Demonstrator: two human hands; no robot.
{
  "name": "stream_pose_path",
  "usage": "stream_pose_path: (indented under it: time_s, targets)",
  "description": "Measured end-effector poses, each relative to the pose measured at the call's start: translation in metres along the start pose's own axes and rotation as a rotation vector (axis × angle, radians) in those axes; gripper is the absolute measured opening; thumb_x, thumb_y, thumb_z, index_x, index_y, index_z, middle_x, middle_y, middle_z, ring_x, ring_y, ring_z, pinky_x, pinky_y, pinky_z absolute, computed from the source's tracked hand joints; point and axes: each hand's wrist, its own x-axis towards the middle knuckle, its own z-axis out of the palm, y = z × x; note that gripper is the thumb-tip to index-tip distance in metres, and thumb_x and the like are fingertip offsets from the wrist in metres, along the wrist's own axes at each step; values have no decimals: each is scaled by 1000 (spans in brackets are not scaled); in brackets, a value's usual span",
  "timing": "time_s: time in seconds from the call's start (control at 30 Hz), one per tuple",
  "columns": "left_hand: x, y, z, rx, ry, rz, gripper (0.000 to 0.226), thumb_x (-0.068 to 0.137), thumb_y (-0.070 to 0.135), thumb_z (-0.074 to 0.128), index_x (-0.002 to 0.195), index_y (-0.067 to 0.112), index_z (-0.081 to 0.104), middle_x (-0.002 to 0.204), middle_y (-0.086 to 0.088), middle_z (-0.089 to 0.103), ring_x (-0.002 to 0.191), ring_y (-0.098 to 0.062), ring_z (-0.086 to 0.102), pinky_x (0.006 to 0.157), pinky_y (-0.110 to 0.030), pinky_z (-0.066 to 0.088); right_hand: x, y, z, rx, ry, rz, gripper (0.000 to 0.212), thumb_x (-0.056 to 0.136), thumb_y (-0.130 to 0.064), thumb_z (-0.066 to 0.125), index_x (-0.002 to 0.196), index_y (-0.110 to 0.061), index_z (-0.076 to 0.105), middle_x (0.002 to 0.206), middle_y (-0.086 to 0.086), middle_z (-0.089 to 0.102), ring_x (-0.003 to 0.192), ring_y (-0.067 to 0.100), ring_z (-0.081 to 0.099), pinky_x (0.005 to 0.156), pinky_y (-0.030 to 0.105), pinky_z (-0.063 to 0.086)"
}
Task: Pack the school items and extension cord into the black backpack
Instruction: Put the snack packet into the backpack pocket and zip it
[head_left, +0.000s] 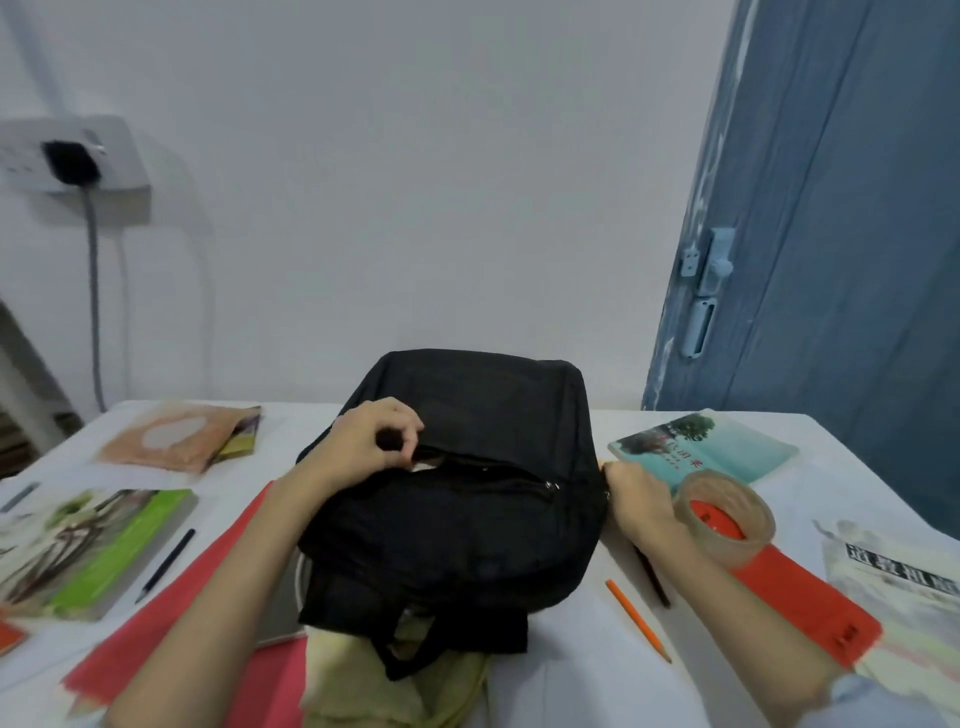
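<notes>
in the head view the black backpack (457, 499) is lying flat at the middle of the white table (571, 675), soft and matte, its top zipper gaping slightly. its contents are hidden. the left hand (371, 441) is pinching the opening's edge at the bag's 10 o'clock; the right hand (636, 499) is gripping its side at 3 o'clock, fingertips obscured.

Soft, even indoor light fills the frame, rather dim and cool, with no glare. The white wall (415, 182) shades grey toward the upper left. Faint shadows sit under the black backpack (452, 519) at centre. The whole picture is slightly soft, and motion blur smears the books at the left edge. Wide-angle distortion bends the blue door (831, 234) at the right.
</notes>
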Motion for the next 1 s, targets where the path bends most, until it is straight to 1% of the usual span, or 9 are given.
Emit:
stream_pose_path:
  time_s: [0.1,0.27,0.37,0.47,0.6,0.7,0.8,0.87,1.0]
  targets:
    - [-5,-8,-9,63,3,11,62,80,-5,61,53,50,64,100,31,54,102,-9,55,92,-23,39,10,3,-3,166,132,103,16,88,-11,48,94,-9,62,102,17,66,98,34,61,74,34,45]
    - [-4,-13,-1,-22,160,14,32,85,-12,54,102,8,72,98,31,51,96,10,54,85,6,28,13,0,-36,440,422,197,23,89,-12,51,106,-9,67,99,16,68,94,35,61,75,37,46]
    - [3,-7,-5,-105,200,12,35,85,-15,50,108,4,68,102,23,54,96,24,48,87,6,28,-1,-21,-69,810,522,-53,16,88,-14,60,99,-13,72,83,2,71,80,16,64,72,30,50]
    - [14,-2,-11,-168,190,-18,36,87,-14,47,111,5,67,110,7,59,106,-2,52,89,2,30,-36,-67,-90,1004,418,-401,20,82,-1,64,92,-15,74,82,-6,70,74,0,63,65,11,49]
    - [19,2,-14,-209,155,-42,36,89,-11,45,112,6,66,118,1,59,111,-9,50,94,-5,31,-59,-117,-62,587,460,-812,14,74,-13,63,83,-13,74,81,-3,65,70,9,61,56,16,46]
    - [16,3,-14,-226,160,-40,36,90,-11,44,112,6,66,116,4,57,111,-8,49,88,3,29,-52,-133,-38,95,600,-793,13,57,-11,78,64,-12,67,72,0,57,60,17,54,40,22,32]
    - [10,4,-13,-260,149,-36,34,90,-8,46,110,8,67,114,6,58,112,-9,51,88,3,31,-42,-144,-29,-11,507,-545,26,41,-8,85,51,-12,62,61,1,55,43,18,52,38,20,19]
    - [5,5,-15,-304,79,-32,31,90,-4,50,105,14,70,115,6,60,110,-8,54,88,0,35,-39,-145,-27,-140,383,-443,16,60,-17,83,71,-14,71,74,2,62,61,21,63,45,24,34]
    - [-4,-4,-22,-464,128,-105,25,89,3,56,93,21,73,114,8,62,101,-2,57,81,-3,39,-45,-120,-36,462,79,-396,24,87,-28,61,102,-12,70,103,2,70,100,16,61,87,30,48]
